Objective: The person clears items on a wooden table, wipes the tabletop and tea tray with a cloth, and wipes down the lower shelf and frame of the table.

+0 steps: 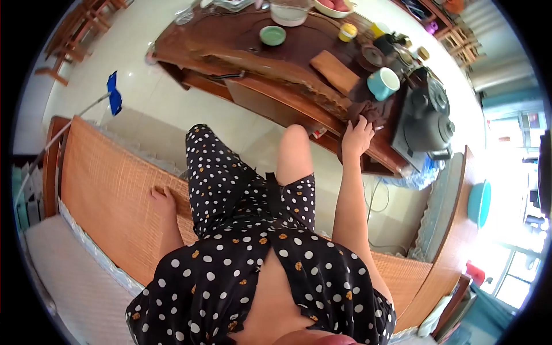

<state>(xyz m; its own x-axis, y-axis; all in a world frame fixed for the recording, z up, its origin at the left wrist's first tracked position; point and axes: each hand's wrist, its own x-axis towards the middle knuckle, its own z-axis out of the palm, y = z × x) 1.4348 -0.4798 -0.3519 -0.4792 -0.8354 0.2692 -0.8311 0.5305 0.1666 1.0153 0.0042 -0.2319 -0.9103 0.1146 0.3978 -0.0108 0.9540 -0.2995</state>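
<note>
My right hand (357, 138) reaches to the front edge of the dark wooden tea table (241, 43). Its fingers are closed on a crumpled dark brown cloth (366, 111). Just behind the cloth stands a light blue mug (383, 84), and a folded brown cloth or mat (335, 71) lies to its left. My left hand (164, 199) rests with fingers spread on the woven mat (109, 167) of the bench, holding nothing.
A dark kettle (428, 129) stands on a tray at the table's right end. Farther back are a green bowl (272, 35), a yellow tub (347, 32) and a glass vessel (289, 12). A blue-tipped rod (114, 93) juts in from the left.
</note>
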